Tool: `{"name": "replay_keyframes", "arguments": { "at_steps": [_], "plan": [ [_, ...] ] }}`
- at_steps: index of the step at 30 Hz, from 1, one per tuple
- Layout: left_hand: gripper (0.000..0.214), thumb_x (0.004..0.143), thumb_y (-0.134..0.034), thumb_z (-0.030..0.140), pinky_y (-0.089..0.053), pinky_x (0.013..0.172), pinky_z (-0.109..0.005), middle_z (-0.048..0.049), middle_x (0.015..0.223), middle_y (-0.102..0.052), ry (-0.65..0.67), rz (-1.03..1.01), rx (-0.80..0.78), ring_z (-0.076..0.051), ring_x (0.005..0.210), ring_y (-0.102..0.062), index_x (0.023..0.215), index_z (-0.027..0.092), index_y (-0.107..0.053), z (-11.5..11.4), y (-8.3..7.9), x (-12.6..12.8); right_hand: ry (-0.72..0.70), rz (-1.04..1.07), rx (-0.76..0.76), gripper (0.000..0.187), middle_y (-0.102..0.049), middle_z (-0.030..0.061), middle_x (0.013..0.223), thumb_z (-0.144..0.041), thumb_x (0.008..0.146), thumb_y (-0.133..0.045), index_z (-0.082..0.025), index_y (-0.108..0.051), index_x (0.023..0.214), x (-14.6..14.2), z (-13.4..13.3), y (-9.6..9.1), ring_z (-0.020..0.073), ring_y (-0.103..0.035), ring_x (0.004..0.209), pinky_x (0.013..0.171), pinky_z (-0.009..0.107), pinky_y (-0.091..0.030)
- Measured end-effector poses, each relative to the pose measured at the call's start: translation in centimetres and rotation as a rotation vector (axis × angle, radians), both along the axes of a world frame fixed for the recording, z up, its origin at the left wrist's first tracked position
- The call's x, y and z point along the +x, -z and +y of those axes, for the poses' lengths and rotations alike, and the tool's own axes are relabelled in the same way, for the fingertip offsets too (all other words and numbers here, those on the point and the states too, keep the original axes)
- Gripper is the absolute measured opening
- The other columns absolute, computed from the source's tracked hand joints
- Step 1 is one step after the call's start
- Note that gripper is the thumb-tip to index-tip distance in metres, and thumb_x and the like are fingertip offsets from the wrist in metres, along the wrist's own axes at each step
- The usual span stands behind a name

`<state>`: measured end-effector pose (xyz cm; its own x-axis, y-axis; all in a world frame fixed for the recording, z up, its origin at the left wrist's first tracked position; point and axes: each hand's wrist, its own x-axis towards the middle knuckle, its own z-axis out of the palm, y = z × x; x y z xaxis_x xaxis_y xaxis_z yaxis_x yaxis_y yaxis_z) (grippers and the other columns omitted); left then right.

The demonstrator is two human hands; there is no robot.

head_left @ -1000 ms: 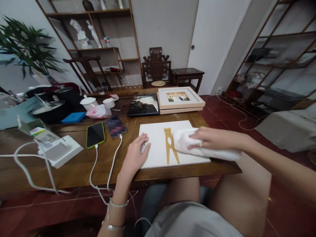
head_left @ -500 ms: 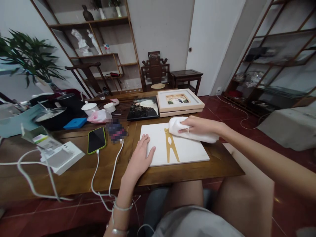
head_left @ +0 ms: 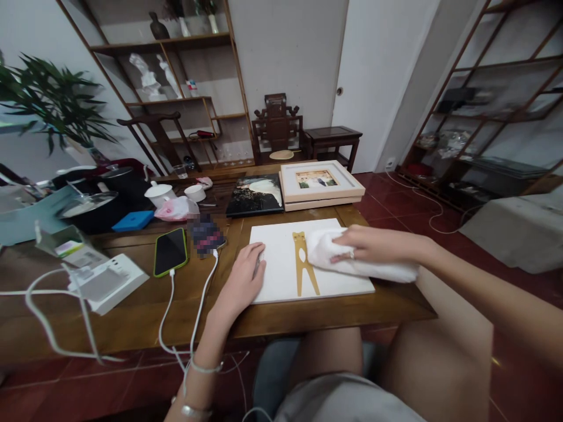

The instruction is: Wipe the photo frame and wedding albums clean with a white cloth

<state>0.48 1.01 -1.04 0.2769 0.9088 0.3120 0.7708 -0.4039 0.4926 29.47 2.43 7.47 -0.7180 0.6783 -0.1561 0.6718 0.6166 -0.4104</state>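
A white board (head_left: 281,275), the back of a picture frame, lies flat near the wooden table's front edge, with a gold stand (head_left: 303,265) running down its middle. My left hand (head_left: 241,283) rests palm down on the board's left edge, fingers loosely curled over it. My right hand (head_left: 367,245) presses a folded white cloth (head_left: 352,262) onto the board's right half, fingers laid flat over the cloth.
Stacked wooden photo frames (head_left: 321,183) and a dark photo print (head_left: 255,195) lie behind the board. A green-cased phone (head_left: 170,251) with white charging cables, an open white box (head_left: 103,280), cups, a blue box and black pots fill the table's left. Shelves line both walls.
My right hand slid the cloth up to the board's far edge, then back down toward its middle right. My left hand stayed on the board's left edge.
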Motion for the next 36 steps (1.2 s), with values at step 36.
{"name": "replay_keyframes", "arguments": {
  "at_steps": [36],
  "plan": [
    [0.046, 0.091, -0.028, 0.025, -0.019, 0.111, -0.045, -0.0126, 0.146, -0.033, 0.038, 0.019, -0.107, -0.02, 0.137, -0.023, 0.135, 0.013, -0.038, -0.2, 0.7, -0.1, 0.053, -0.082, 0.071, 0.022, -0.058, 0.0066, 0.081, -0.033, 0.086, -0.043, -0.018, -0.057, 0.08, -1.4, 0.9, -0.2, 0.0229, -0.053, 0.083, 0.073, 0.029, -0.038]
  ]
}}
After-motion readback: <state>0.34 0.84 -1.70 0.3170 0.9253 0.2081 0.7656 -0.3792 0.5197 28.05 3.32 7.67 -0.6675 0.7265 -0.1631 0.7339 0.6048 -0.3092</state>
